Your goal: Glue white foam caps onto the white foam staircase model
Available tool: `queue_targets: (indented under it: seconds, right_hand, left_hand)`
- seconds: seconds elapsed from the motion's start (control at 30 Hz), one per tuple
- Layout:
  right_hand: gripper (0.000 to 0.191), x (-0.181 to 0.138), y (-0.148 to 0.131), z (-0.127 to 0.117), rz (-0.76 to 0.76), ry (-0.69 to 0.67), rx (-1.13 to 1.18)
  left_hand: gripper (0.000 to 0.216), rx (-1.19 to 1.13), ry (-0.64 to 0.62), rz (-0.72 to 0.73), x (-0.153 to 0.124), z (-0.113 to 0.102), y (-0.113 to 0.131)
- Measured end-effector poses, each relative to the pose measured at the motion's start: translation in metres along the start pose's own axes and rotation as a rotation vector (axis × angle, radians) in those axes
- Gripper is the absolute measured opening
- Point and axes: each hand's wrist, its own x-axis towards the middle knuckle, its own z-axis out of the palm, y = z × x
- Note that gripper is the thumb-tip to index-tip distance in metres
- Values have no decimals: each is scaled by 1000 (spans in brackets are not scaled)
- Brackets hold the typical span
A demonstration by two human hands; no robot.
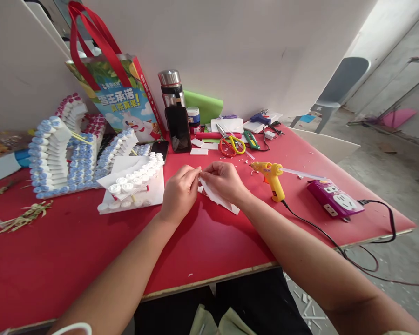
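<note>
In the middle of the red table, my two hands meet at the fingertips over a thin white piece of paper (220, 199). My right hand (226, 179) is closed on the paper, which hangs below its fingers towards me. My left hand (180, 190) pinches at the paper's upper end; the spot between the fingertips is mostly hidden. Just left of my left hand stands a white board piece with rows of rolled white paper roses (127, 187). To the right of my right hand, a yellow hot glue gun (272, 179) rests with a clear glue stick in its back.
Behind my hands lie scissors (231, 143), a green cutter (252, 139), a propped dark phone (178, 130) and a steel flask (170, 86). A purple power strip (335, 199) with cords sits at right. Blue-and-white flower-covered shapes (49, 158) and a shopping bag (122, 100) stand at left.
</note>
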Motion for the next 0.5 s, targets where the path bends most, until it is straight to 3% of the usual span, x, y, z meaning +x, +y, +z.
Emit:
queue_targets:
  seconds: [0.17,0.37,0.5]
  right_hand:
    - [17,0,-2,-6,-52,13,-93]
    - [11,-2,-9,-14,-237,-103,-247]
    - [10,-1,-10,-16,-316,-137,-364]
  left_hand:
    - [26,-216,-8,-60,1,-1,-1]
    - [22,-732,-89,-533,7,-5,-7]
    - [19,-796,-143,-608,10,-7,-9]
